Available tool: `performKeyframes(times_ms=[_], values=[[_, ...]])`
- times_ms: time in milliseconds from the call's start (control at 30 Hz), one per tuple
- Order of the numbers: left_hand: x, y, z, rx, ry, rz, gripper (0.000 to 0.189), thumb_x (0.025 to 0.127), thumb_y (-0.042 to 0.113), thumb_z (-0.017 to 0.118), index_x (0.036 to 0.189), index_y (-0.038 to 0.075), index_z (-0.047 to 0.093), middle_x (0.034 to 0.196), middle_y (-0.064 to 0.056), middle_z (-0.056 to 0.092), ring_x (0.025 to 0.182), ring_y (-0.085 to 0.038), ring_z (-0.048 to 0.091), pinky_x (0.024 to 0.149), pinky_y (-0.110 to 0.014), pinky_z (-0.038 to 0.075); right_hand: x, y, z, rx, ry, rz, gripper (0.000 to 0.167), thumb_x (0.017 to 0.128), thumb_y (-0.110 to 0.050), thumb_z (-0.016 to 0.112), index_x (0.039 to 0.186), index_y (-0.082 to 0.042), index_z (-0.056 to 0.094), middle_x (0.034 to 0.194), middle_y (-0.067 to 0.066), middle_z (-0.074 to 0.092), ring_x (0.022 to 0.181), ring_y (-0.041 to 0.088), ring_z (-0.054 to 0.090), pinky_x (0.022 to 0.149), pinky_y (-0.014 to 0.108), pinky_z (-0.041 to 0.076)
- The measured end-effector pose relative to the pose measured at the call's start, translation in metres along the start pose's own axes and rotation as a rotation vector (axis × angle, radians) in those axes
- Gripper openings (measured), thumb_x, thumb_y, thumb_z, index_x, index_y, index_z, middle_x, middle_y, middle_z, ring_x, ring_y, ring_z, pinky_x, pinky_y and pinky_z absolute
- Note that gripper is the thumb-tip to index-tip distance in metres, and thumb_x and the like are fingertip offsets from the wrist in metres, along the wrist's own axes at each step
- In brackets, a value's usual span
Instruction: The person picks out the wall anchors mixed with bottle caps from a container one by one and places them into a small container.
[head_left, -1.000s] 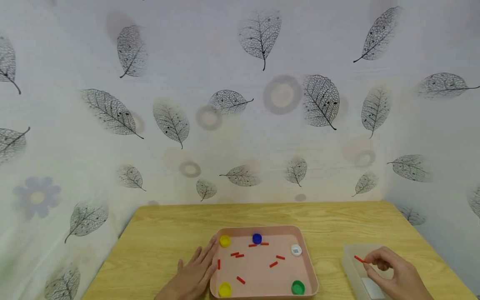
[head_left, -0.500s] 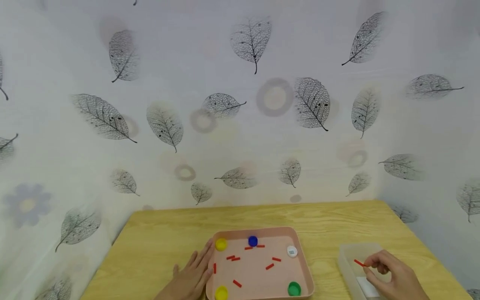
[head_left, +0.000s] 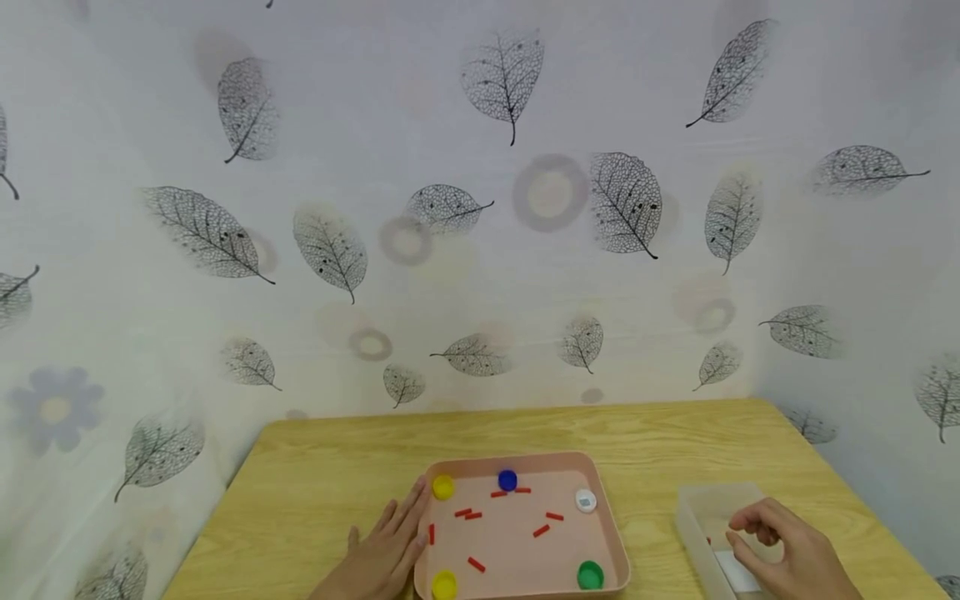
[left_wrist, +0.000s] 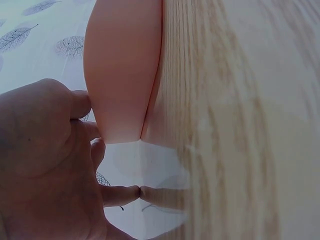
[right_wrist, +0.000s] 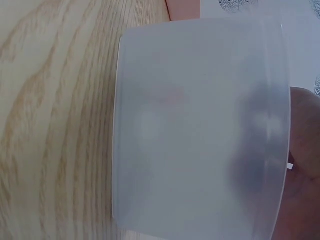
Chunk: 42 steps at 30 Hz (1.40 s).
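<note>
My left hand (head_left: 378, 554) lies beside the pink tray (head_left: 617, 537), its straight fingers touching the tray's left side; the left wrist view shows them against the tray's outer wall (left_wrist: 122, 70). Over the frosted plastic box (head_left: 693, 546) at the right is my right hand (head_left: 791, 550), thumb and forefinger apart with nothing seen between them. A small bit of a red stick (head_left: 708, 541) shows inside the box by its left wall. Several short red sticks (head_left: 477, 565) are scattered in the tray. In the right wrist view the box's wall (right_wrist: 195, 125) hides most of that hand.
Along the tray's edges sit two yellow caps (head_left: 444, 487), a blue cap (head_left: 507, 480), a green cap (head_left: 590, 575) and a white round piece (head_left: 586, 501). A white block (head_left: 737, 572) lies in the box. Behind the wooden table (head_left: 337, 458) hangs a leaf-patterned sheet.
My right hand has let go of the red stick it pinched, which has dropped into the box. The left hand stays at the tray. The head view has shifted slightly.
</note>
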<state>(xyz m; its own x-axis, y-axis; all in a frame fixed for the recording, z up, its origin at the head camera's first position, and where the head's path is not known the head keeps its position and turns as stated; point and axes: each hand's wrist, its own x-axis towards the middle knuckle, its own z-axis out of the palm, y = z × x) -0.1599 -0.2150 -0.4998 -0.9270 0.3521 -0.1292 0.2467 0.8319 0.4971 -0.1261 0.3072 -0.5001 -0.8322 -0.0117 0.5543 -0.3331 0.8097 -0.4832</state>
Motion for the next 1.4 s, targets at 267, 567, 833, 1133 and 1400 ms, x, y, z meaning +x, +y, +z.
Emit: performKeyframes(times_ms=[267,567,833,1133,1400], values=[[0.000,-0.001,0.000,0.019,-0.003,-0.005,0.064,0.111,0.054,0.026,0.167,0.027,0.014,0.172,0.005,0.009,0.150,-0.044,0.028,0.093,-0.093,0.007,0.000,0.001,0.000,0.019,0.005,-0.038,0.043,0.065,0.011,0.086,0.086,-0.020,0.066,0.080,-0.022,0.051,0.065,0.002,0.043,0.058,0.017,0.035],[0.000,-0.001,0.001,0.029,0.017,-0.007,0.062,0.111,0.051,0.027,0.167,0.028,0.014,0.172,0.005,0.011,0.149,-0.045,0.029,0.093,-0.093,0.010,0.006,-0.006,-0.007,0.021,-0.004,-0.042,0.041,0.069,0.008,0.087,0.088,-0.022,0.067,0.081,-0.020,0.054,0.068,0.003,0.046,0.061,0.014,0.038],[-0.001,0.004,-0.001,0.037,0.008,-0.004,0.063,0.111,0.051,0.027,0.167,0.026,0.013,0.172,0.005,0.009,0.150,-0.045,0.027,0.094,-0.092,0.008,0.018,-0.025,-0.009,0.069,-0.021,-0.077,0.040,0.072,0.008,0.086,0.092,-0.022,0.068,0.088,-0.017,0.059,0.072,0.001,0.049,0.065,0.011,0.039],[-0.001,0.006,-0.004,0.037,0.011,-0.028,0.063,0.110,0.054,0.028,0.166,0.028,0.016,0.172,0.007,0.011,0.152,-0.042,0.025,0.097,-0.091,0.007,0.039,-0.044,0.001,0.114,-0.008,-0.131,0.040,0.072,0.009,0.085,0.092,-0.021,0.069,0.086,-0.011,0.059,0.073,0.000,0.048,0.066,0.011,0.040],[0.000,0.004,0.000,0.040,0.008,-0.009,0.063,0.111,0.052,0.027,0.167,0.026,0.015,0.172,0.006,0.009,0.151,-0.044,0.026,0.094,-0.093,0.008,0.049,-0.058,0.009,0.137,-0.013,-0.180,0.042,0.072,0.008,0.085,0.094,-0.024,0.067,0.088,-0.013,0.059,0.075,0.001,0.048,0.068,0.012,0.040]])
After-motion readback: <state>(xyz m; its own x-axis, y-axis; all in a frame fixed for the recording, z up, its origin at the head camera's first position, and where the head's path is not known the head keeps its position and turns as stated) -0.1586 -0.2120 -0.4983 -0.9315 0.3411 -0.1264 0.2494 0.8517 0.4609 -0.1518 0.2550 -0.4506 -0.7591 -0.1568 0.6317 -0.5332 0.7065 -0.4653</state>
